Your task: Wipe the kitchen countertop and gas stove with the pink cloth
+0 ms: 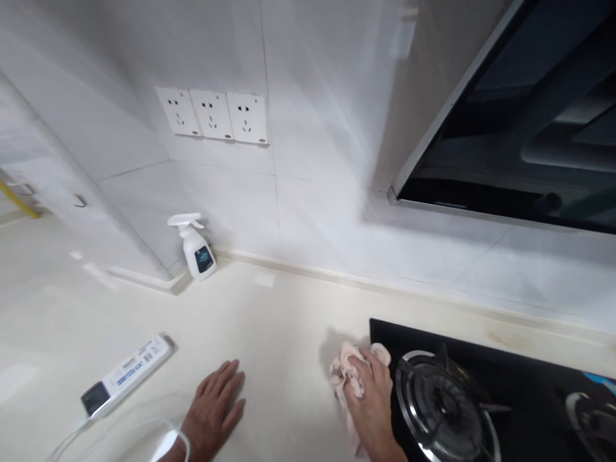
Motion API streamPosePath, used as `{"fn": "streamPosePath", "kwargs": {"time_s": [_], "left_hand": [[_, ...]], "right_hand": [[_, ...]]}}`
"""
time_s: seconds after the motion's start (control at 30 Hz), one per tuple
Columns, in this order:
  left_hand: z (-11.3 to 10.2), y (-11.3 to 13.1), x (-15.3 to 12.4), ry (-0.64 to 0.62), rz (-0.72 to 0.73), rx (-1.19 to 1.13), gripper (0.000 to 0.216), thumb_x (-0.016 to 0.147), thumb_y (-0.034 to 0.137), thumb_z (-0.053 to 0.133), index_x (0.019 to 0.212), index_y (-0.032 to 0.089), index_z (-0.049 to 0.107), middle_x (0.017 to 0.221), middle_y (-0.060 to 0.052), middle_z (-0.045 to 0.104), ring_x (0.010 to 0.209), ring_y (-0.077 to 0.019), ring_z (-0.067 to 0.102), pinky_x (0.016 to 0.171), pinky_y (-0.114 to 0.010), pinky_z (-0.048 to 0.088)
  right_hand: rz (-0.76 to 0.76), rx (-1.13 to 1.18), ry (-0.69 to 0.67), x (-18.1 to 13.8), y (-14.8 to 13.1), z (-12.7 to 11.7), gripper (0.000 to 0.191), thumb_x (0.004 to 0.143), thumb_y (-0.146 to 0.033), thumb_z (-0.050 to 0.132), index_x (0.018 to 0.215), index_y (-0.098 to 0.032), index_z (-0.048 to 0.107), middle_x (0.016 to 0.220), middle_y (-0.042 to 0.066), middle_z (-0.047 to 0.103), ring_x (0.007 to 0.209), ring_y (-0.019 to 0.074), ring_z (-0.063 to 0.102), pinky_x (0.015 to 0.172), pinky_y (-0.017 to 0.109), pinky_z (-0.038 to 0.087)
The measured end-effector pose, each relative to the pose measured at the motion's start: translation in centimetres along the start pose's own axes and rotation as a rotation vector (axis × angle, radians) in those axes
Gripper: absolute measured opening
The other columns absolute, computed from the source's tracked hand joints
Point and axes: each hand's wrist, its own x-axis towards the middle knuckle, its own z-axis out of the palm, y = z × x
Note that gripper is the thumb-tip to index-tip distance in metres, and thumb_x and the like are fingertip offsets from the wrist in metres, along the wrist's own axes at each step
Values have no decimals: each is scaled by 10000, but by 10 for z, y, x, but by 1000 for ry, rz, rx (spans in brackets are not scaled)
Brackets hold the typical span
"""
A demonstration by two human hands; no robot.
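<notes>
My right hand (373,401) is closed around a crumpled pale pink cloth (346,366). It presses the cloth down at the left edge of the black gas stove (524,391), partly on the countertop (289,359). Part of the cloth hangs below the hand toward the bottom of the view. My left hand (214,407) lies on the pale countertop, fingers stretched out, holding nothing. A white cable (166,421) passes close to the left wrist.
A white power strip (128,375) lies left of my left hand. Against the wall corner stands a white spray bottle (195,250). Three wall sockets (212,115) sit above it. A dark range hood (520,128) juts out at upper right, over the burner (447,404).
</notes>
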Motion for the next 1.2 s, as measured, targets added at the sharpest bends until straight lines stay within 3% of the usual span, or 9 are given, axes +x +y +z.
{"fn": "streamPosePath", "kwargs": {"time_s": [0.13, 0.27, 0.37, 0.5, 0.7, 0.93, 1.1, 1.2], "left_hand": [[1, 2, -2, -33, -34, -45, 504, 959, 433, 606, 1429, 262, 541, 1550, -82, 528, 1440, -276, 476, 1116, -438, 442], [0, 7, -3, -44, -95, -88, 472, 991, 412, 559, 1430, 242, 532, 1561, -103, 511, 1475, -284, 438, 1162, -462, 405], [-3, 8, -2, -60, -96, -101, 480, 995, 417, 549, 1440, 240, 526, 1564, -109, 507, 1482, -289, 430, 1173, -466, 398], [-5, 8, 0, -47, -81, -114, 479, 992, 399, 558, 1437, 228, 525, 1567, -117, 502, 1482, -288, 432, 1190, -463, 388], [-7, 10, 2, -46, -89, -114, 473, 987, 396, 555, 1433, 240, 530, 1569, -116, 501, 1474, -295, 446, 1178, -474, 411], [-9, 13, 1, -31, -82, -93, 483, 989, 371, 564, 1445, 218, 517, 1569, -128, 498, 1486, -292, 429, 1190, -471, 395], [-7, 14, -1, -22, -91, -90, 460, 989, 368, 558, 1425, 223, 541, 1567, -125, 502, 1477, -296, 441, 1186, -472, 397], [-2, 10, -3, -26, -86, -82, 473, 986, 378, 562, 1433, 223, 538, 1567, -120, 503, 1482, -296, 432, 1176, -473, 399]], "right_hand": [[-39, -262, 103, -31, 15, 1, 477, 820, -470, 609, 1294, -510, 648, 1446, 56, 585, 1360, 494, 470, 912, 697, 448], [-44, -394, 20, -35, 23, 12, 524, 803, -467, 643, 1324, -402, 655, 1456, 102, 582, 1397, 493, 424, 973, 689, 413], [12, -418, -119, -12, 21, 15, 513, 839, -443, 637, 1332, -304, 675, 1491, 147, 543, 1446, 490, 350, 1045, 675, 369], [113, -450, -206, 33, 23, 24, 528, 890, -441, 598, 1386, -269, 651, 1544, 157, 479, 1479, 474, 287, 1109, 669, 298], [221, -464, -237, 102, 40, 46, 542, 953, -475, 532, 1456, -283, 594, 1571, 151, 425, 1497, 429, 241, 1149, 622, 242], [355, -404, -237, 185, 55, 63, 558, 951, -495, 499, 1465, -284, 554, 1495, 144, 473, 1401, 378, 350, 1125, 567, 247], [389, -395, -242, 203, 51, 66, 608, 945, -474, 485, 1474, -178, 525, 1483, 236, 460, 1405, 440, 344, 1113, 638, 210], [317, -361, -289, 190, 26, 74, 638, 952, -441, 488, 1512, -136, 486, 1533, 262, 428, 1458, 462, 303, 1140, 650, 184]]}}
